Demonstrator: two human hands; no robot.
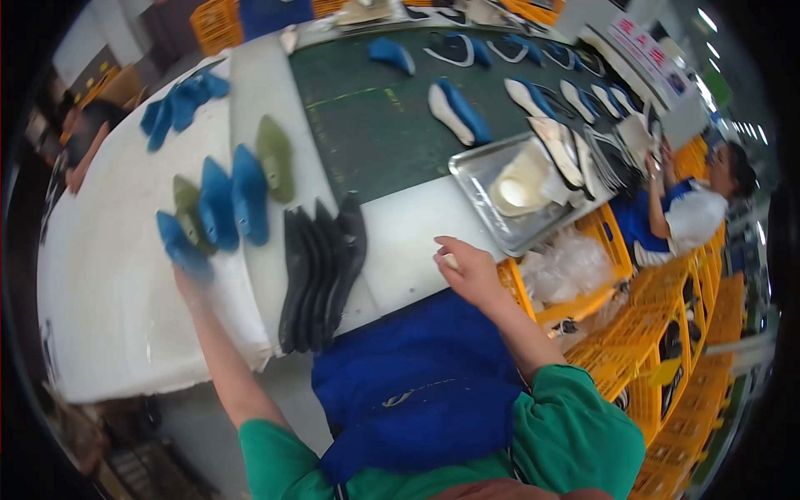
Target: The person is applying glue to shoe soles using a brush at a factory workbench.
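Note:
My left hand (192, 279), blurred, is at the heel end of the leftmost blue shoe last (179, 242); its fingers are mostly hidden by the last and seem closed round it. Right beside stand a green last (190, 208), two more blue lasts (218, 204) and another green last (275, 158), toes pointing away. My right hand (468, 273) hovers over the white tabletop by the front edge, fingers curled, with a small pale thing (451, 261) at them that I cannot make out. Between my hands lie several black, curved sole-shaped pieces (321, 271), side by side.
Farther left sits a cluster of blue lasts (183, 100). A green conveyor belt (358, 142) carries blue lasts with white pieces (460, 112). A metal tray (508, 237) holds a pale bowl and shoe parts. Yellow crates (617, 367) and a co-worker (679, 208) are at the right.

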